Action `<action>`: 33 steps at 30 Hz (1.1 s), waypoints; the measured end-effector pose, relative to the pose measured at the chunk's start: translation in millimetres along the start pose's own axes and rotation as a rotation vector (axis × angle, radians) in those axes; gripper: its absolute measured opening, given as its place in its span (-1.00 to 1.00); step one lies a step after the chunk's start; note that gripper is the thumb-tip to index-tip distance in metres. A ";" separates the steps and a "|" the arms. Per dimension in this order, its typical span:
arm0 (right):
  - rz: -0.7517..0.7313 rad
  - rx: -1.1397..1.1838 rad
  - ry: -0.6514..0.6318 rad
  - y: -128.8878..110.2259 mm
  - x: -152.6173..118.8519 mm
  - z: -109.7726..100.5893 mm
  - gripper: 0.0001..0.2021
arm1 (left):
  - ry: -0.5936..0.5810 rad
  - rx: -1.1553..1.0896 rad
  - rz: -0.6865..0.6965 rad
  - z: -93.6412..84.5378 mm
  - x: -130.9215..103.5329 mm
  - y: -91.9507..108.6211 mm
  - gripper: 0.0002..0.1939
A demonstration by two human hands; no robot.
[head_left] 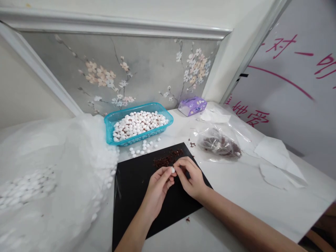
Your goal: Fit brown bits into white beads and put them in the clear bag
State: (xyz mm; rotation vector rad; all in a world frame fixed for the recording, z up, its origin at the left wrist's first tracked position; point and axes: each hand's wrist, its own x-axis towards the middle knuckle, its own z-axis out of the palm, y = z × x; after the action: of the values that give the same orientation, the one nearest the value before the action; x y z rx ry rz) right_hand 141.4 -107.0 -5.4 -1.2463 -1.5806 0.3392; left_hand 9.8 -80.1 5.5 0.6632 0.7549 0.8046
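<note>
Fingertips of our left hand [157, 185] pinch a small white ball [173, 170], round and smooth, above a black board [131, 204] on a white worktop [233, 201]. Our right hand [192, 177], thumb and forefinger drawn nearly together, meets the ball's right side; we cannot tell whether it grips anything. Fingers cover much of the ball, leaving us only a pale patch. Just beyond our hands lies a pile of dark reddish-brown shreds [165, 161]. Behind the board, a blue basket [111, 126] brims with similar balls mixed with brown bits, and loose balls [142, 152] sit between the two. At left spreads a cloudy plastic bag [68, 150] of balls; at right, a clear bag [220, 143] with brown contents, a purple tissue pack [193, 106] and white paper [279, 157].
</note>
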 end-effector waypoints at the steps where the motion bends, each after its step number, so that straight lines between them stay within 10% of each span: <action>1: 0.000 0.006 -0.011 -0.3 -0.2 -0.7 -0.88 | 0.000 -0.012 0.001 -0.3 0.1 -0.3 -0.85; 33: 0.004 0.035 -0.120 1.9 -0.4 -0.6 -0.87 | 0.005 -0.054 0.027 -2.2 1.4 -0.6 -0.87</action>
State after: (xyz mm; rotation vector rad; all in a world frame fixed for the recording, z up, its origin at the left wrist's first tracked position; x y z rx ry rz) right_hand 142.9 -106.8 -6.7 -1.2222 -1.6672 0.4496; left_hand 8.9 -78.8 3.4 0.6243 0.7282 0.8485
